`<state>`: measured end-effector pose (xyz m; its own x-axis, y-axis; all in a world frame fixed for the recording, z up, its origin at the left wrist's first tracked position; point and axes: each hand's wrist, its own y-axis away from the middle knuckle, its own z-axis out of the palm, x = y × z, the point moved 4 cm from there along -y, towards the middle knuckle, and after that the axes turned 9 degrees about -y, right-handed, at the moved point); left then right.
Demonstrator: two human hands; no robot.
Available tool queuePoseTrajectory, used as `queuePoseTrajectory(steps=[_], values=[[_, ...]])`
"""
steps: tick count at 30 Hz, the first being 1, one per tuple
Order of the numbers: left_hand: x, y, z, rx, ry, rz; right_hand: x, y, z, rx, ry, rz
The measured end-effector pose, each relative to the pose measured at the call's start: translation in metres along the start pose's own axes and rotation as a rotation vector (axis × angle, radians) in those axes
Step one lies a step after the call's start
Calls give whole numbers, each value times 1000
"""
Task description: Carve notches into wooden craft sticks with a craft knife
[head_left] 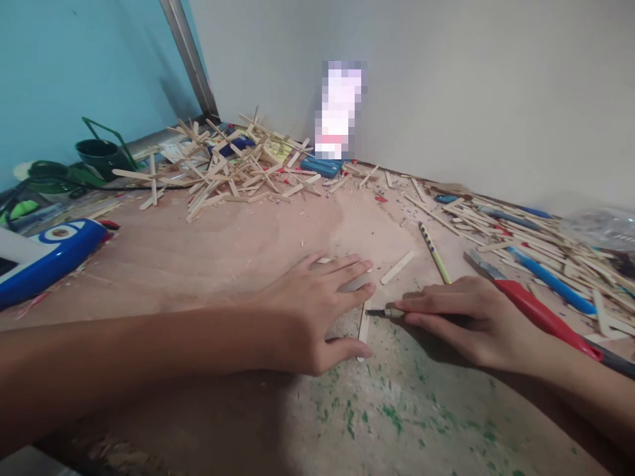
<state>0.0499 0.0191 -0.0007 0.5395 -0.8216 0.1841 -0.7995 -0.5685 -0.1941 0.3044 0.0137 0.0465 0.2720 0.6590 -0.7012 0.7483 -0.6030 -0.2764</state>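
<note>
My left hand [320, 301] lies palm down on the wooden table [223, 248], fingers spread, with the thumb at the near end of a flat wooden stick [364, 330] and the fingers over its far part. The stick lies on the tabletop near the middle, running from near to far. My right hand [471, 320] grips a small knife [381, 313] between thumb and fingers; its dark blade points left and meets the stick's right edge between my left thumb and forefinger.

A second flat stick [397, 268] lies just beyond, apart from the first. A yellow pencil [435, 254] rests just past my right fingers, and a red-handled tool [540, 311] lies to the right of that hand, near a blue pen [553, 281]. On the far left is a heap of crossed sticks [243, 168]; a blue-and-white object [64, 248] sits at the left edge.
</note>
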Motion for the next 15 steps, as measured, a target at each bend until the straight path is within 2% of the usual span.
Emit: queuePoseTrajectory(steps=[6, 15], values=[[-1, 0, 1, 21, -3, 2, 3, 0, -1, 18, -25, -34], [-1, 1, -1, -18, -10, -15, 6, 0, -2, 43, -56, -51]])
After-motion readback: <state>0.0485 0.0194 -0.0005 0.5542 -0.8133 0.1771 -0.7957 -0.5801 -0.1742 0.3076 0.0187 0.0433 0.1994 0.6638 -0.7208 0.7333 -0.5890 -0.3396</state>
